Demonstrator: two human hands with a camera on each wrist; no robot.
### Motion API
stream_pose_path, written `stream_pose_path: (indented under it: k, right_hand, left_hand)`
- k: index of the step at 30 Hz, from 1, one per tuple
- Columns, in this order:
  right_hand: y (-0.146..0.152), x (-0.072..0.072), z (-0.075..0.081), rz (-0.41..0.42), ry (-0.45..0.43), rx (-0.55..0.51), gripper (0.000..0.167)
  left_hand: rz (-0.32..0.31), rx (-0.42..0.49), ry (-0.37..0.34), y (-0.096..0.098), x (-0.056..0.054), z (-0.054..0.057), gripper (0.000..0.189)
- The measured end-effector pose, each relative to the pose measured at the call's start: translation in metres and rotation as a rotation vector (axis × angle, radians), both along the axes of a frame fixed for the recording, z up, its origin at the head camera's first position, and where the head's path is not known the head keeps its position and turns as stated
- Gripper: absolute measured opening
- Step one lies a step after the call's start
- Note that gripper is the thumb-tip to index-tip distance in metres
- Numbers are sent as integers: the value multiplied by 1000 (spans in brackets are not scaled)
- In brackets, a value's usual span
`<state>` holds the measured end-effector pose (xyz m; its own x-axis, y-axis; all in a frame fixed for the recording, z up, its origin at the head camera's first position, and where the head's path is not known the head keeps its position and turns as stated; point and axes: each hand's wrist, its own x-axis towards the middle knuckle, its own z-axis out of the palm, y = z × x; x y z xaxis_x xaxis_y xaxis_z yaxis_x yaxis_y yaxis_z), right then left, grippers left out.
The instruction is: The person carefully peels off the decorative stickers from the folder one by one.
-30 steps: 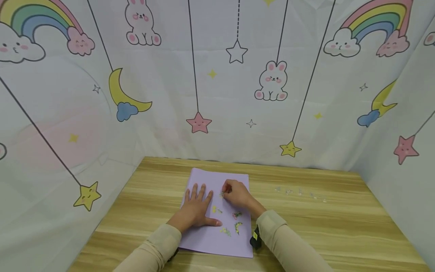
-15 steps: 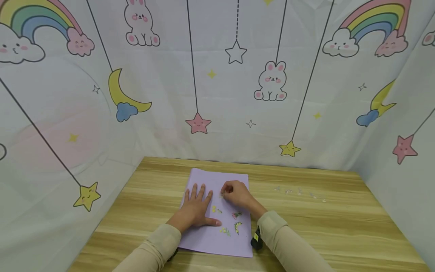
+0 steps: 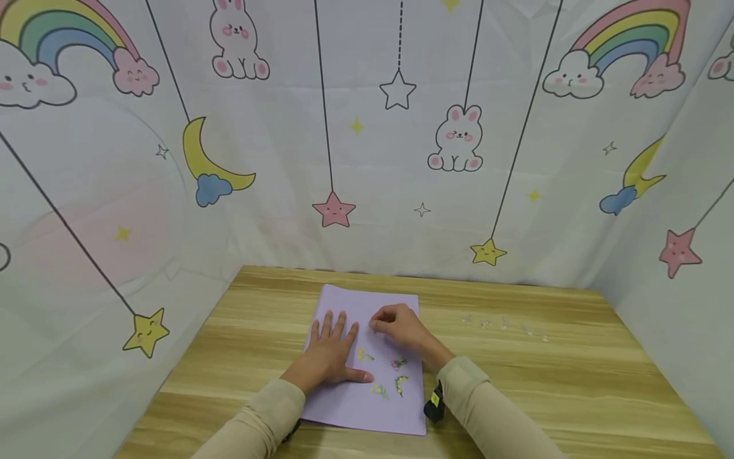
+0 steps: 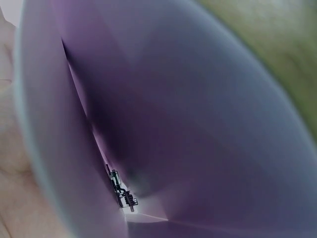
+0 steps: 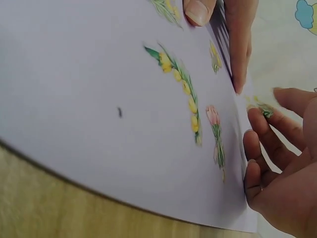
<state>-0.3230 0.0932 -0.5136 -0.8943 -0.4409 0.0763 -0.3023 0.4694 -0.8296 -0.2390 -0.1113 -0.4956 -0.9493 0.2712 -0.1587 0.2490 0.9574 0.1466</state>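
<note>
A purple paper booklet (image 3: pixel 350 408) lies on the table, its layers parted in the left wrist view. My left hand (image 3: pixel 329 357) rests flat on it with fingers spread. Over the upper right of the sheet, my right hand (image 3: pixel 401 326) holds a small flower sticker (image 5: pixel 266 110) with green leaves at its thumb and index finger. Flower stickers are on the sheet below that hand: a curved yellow spray (image 5: pixel 192 105), a pink tulip bunch (image 5: pixel 214 116), a small yellow one (image 3: pixel 361 354) and a yellow-green one (image 3: pixel 379 390) by the left thumb.
Several small clear pieces (image 3: pixel 486 324) lie in a row on the wooden table (image 3: pixel 545 395), right of the booklet. A white curtain (image 3: pixel 390 166) printed with stars and rabbits encloses the table's back and sides. A black device (image 3: pixel 434 408) is on the right wrist.
My right hand has shifted slightly left over the sheet, its fingertips lower and the sticker less visible from the head. My left hand has stayed in place.
</note>
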Motion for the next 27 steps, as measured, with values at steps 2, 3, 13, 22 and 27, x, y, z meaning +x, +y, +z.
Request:
stream_pose_path:
  k: [2, 3, 13, 22, 27]
  right_hand:
    - [2, 1, 1, -3, -9, -16, 17]
    - [3, 1, 2, -4, -8, -23, 17]
    - [10, 1, 4, -8, 48, -89, 8]
    - [16, 2, 5, -7, 32, -75, 4]
    - [20, 2, 6, -46, 46, -47, 5]
  left_hand:
    - [0, 4, -4, -1, -1, -3, 119]
    - [-1, 7, -9, -1, -2, -5, 120]
    - [-5, 11, -9, 0, -3, -2, 120]
    - [-4, 0, 1, 3, 1, 4, 119]
    - [-3, 3, -3, 0, 0, 1, 119]
